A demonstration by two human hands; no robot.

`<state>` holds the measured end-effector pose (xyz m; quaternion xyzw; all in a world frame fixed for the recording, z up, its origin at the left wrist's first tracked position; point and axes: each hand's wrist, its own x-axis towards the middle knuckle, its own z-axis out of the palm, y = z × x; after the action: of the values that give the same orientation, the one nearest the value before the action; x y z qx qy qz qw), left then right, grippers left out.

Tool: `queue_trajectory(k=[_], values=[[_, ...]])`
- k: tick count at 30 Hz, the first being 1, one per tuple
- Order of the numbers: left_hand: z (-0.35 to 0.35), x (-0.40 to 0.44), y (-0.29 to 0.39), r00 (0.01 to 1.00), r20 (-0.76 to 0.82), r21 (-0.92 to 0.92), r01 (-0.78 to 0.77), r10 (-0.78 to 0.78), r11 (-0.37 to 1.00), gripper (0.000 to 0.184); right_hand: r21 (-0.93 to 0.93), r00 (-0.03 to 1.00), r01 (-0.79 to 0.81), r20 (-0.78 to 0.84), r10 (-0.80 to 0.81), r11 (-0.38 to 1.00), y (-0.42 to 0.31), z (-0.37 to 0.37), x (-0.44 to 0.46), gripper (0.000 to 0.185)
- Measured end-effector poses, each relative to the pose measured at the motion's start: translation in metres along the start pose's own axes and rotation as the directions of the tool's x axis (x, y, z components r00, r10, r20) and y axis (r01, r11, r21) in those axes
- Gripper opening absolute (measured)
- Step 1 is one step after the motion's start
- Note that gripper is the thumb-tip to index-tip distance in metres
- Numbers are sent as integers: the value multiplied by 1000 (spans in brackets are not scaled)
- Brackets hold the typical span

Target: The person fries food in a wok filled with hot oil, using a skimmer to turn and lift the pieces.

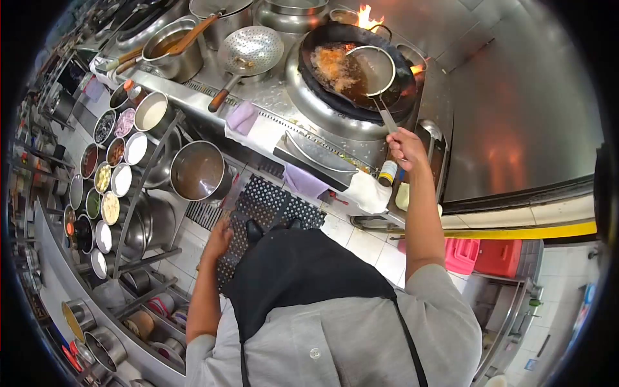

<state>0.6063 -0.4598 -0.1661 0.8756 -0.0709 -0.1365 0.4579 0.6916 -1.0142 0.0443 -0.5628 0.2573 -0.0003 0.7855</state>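
Note:
My right hand [407, 148] is closed around the handle of a round wire-mesh strainer [376, 68]. The strainer's mesh head lies over the dark wok [322, 100], above the oil. Beside it in the wok, a golden-orange clump of frying food [332, 66] bubbles in the oil. My left hand [221, 237] hangs low by my side, near the large pot of brownish liquid [198, 171]. Its fingers look loosely bent and apart, with nothing visible in them.
Flames [366, 19] rise behind the wok. A perforated ladle [250, 51] rests on the stove, left of the wok, near a pot with wooden-handled tools [173, 46]. Several ingredient containers [111, 208] line the left rack. A bottle [387, 173] stands below my right hand.

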Motion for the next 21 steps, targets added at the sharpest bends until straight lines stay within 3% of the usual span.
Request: queue_trajectory(k=[1,2,3,4,5,7,8,10,11,13,14,16,17,19,20,21], values=[[15,-18,-44,938,207,176,245,-279,953,28,25,1000,-11,15,11,1000,0,0,5,9],[16,-45,-38,879,342,300,232,-332,925,30,49,999,-25,32,24,998,-3,4,5,12],[51,-88,-108,886,310,297,254,-345,920,30,30,998,-25,52,23,999,-5,9,11,13],[83,-101,-163,795,390,328,353,-465,877,30,8,998,-26,57,25,1000,-5,5,11,15],[79,-113,-168,797,373,320,369,-475,872,30,-49,1000,-5,24,6,999,-4,6,10,10],[72,-129,-166,863,496,238,-32,-94,971,32,-198,996,52,86,-36,979,-8,7,1,8],[78,-135,-177,867,489,235,-26,-95,972,32,-248,996,91,45,-82,964,-8,11,-3,13],[97,-140,-204,851,283,89,436,-442,896,28,-284,992,119,-8,-126,951,-13,22,-13,15],[96,-140,-190,851,281,88,437,-443,895,28,-314,982,144,-70,-174,938,-15,23,-15,19],[85,-140,-151,851,18,18,525,-525,851,23,-403,975,181,-43,-217,897,-21,20,-13,22],[84,-142,-150,853,23,27,522,-522,853,23,-418,970,204,-35,-240,885,-25,21,-15,22],[82,-140,-147,711,148,-375,684,-688,626,17,-506,950,252,-31,-310,825,-22,20,-6,21],[80,-136,-142,719,149,-373,677,-679,634,17,-550,944,248,-46,-326,797,-20,19,-1,21],[74,-131,-132,800,52,-120,599,-597,792,14,-526,948,248,-42,-316,814,-13,17,4,20],[96,-130,-206,834,28,-19,551,-551,834,11,-520,956,217,-56,-287,826,-10,17,3,20],[95,-125,-206,838,31,-17,546,-545,838,11,-527,960,197,-69,-273,827,-5,15,5,22]])
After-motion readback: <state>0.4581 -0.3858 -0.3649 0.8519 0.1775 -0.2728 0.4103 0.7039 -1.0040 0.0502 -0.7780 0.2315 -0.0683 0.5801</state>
